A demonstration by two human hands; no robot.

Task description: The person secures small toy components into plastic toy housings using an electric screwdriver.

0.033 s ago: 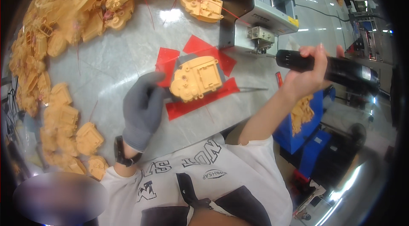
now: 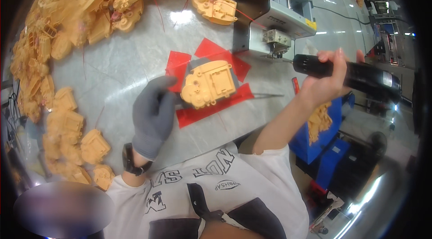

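Bare and closed, my right hand [image 2: 327, 74] grips a black electric screwdriver [image 2: 312, 65]. Its thin bit points left, at the metal outlet block [image 2: 276, 38] of a grey machine that looks like a screw feeder; whether they touch is hard to tell. My left hand [image 2: 154, 113], in a grey glove, is beside a yellow plastic housing [image 2: 209, 84], its thumb and fingers slightly apart with nothing seen between them. The fingertips are close to the housing's left edge; contact is unclear. Beneath the housing lies a dark grey holder [image 2: 194, 63] with red tape strips [image 2: 211, 108] around it.
Yellow housings [image 2: 94, 7] with thin red wires are heaped along the back and left of the grey table [image 2: 121, 68]. The feeder [image 2: 292, 0] stands at the back right. Black tweezers [image 2: 268, 95] lie right of the holder. A blue bin [image 2: 310, 146] with yellow parts is below right.
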